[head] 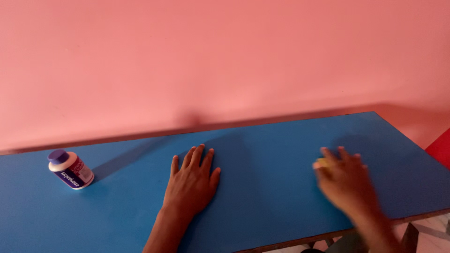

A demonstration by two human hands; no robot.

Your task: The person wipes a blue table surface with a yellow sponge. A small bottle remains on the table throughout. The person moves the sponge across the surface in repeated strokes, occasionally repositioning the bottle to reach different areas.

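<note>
Head view. Blue worktop (281,154) against a pink wall (225,56). Left hand (192,180) lies flat near the worktop's middle, palm down, fingers spread and straight, holding nothing. Right hand (344,180) is toward the worktop's right end, motion-blurred, fingers curled over a small yellowish thing (320,163) at the fingertips; cannot tell what it is, nor how firm the grip. Bottle (71,169) lies tilted at the worktop's far left end, well apart from both hands: white body, blue cap on, blue-and-red label. Contents hidden. A red edge (441,147) shows beyond the worktop's right end.
</note>
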